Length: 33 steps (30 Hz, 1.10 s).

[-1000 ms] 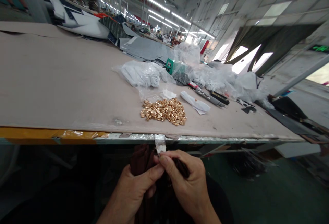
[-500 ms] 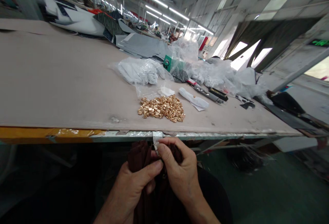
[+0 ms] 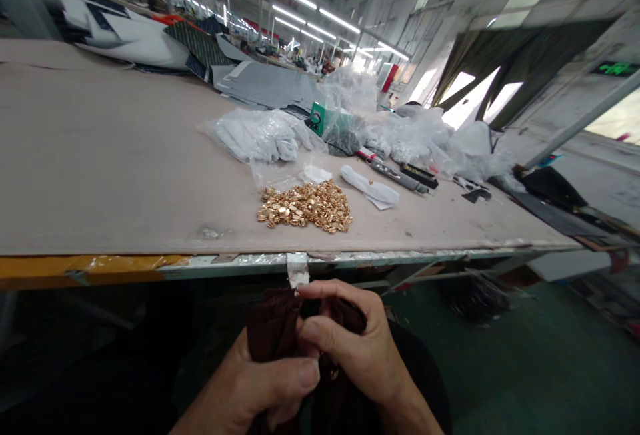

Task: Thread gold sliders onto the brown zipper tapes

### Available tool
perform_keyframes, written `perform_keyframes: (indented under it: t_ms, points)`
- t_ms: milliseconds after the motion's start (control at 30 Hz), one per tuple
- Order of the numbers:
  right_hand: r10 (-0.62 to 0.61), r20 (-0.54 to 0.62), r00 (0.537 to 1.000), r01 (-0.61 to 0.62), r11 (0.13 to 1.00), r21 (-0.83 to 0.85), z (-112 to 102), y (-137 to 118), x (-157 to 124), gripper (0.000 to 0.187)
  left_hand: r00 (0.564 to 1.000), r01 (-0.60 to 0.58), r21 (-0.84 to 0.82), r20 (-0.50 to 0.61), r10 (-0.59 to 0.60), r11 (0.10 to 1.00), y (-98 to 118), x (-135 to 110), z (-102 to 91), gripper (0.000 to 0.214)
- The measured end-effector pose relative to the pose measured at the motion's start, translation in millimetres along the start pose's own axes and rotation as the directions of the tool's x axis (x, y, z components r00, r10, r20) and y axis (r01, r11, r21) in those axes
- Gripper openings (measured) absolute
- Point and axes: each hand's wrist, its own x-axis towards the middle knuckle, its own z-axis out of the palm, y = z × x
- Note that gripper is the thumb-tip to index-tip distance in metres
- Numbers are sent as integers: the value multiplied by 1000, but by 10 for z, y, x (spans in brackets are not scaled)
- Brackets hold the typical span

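The brown cloth point(image 3: 273, 322) is bunched between the 2 hands, nearer the person than the gold pile point(image 3: 305, 206) and lower than it, off the table's front edge. The left hand point(image 3: 255, 378) is clamped on the cloth, its thumb laid across the near side. The right hand point(image 3: 355, 345) has its thumb and index finger apart, with a dark fold inside their curve; whether its other fingers clamp that fold I cannot tell. Half a second ago this thumb and index finger were together at the silver strip point(image 3: 299, 268); now a gap has opened between them, so that pinch is released while the cloth stays in hand. The strip hangs from the edge on the person's side of the gold pile, its lower end near the right index fingertip; contact is unclear.

The pile lies on the table point(image 3: 125, 175). Right of it lies a white paper strip point(image 3: 370, 188), and farther right a grey tool point(image 3: 397, 175). Behind the pile are a clear plastic bag point(image 3: 260, 135) and a green box point(image 3: 317, 118)
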Motion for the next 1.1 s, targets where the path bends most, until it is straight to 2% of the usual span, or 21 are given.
perform_keyframes:
  t_ms: [100, 233, 367, 500, 567, 733, 767, 833, 867, 933, 967, 1000, 1033, 1100]
  points:
    - [111, 20, 994, -113, 986, 123, 34, -13, -18, 19, 998, -1, 8, 66, 0, 1000, -15, -15, 3, 29]
    - [116, 34, 993, -121, 977, 175, -3, 26, -30, 22, 998, -50, -42, 37, 51, 998, -58, -2, 11, 35]
    - [71, 4, 997, -71, 985, 159, -60, 66, -42, 24, 973, -175, -80, -169, 160, 981, -53, 23, 36, 53]
    - [99, -50, 994, -94, 991, 95, -74, 34, -57, 23, 909, -142, -47, -402, 112, 989, 6, 35, 42, 35]
    - [114, -78, 990, -110, 993, 50, -67, 6, -64, 18, 881, -149, -14, -456, 127, 989, 20, 39, 9, 30]
    - [57, -81, 995, -67, 990, -125, -39, -3, -93, 12, 860, -205, 207, -428, 277, 957, 7, 13, -42, 34]
    - [13, -68, 998, -25, 984, -177, -37, 6, -101, 12, 860, -205, 229, -423, 287, 952, 7, 2, -31, 32]
    - [-148, -12, 989, 137, 944, -301, -41, 27, -118, 9, 879, -188, 198, -403, 255, 962, 15, -18, 0, 29]
    - [-252, 42, 967, 250, 902, -352, -43, 36, -125, 6, 899, -167, 137, -386, 207, 977, 22, -24, 13, 29]
    - [-435, 147, 889, 456, 801, -387, -45, 49, -138, 7, 935, -105, -33, -343, 87, 994, 35, -27, 27, 30]
    - [-479, 172, 861, 507, 774, -380, -42, 53, -142, 9, 947, -70, -102, -319, 34, 992, 40, -23, 27, 33]
    - [-488, 163, 857, 512, 775, -372, -36, 57, -144, 10, 954, -46, -146, -301, 0, 988, 43, -17, 23, 36]
    - [-466, 122, 877, 476, 799, -369, -28, 59, -144, 9, 958, -31, -165, -287, -18, 986, 42, -11, 16, 39]
    - [-337, -10, 941, 314, 886, -342, -10, 65, -138, 5, 963, -15, -151, -269, -27, 988, 31, -2, 0, 41]
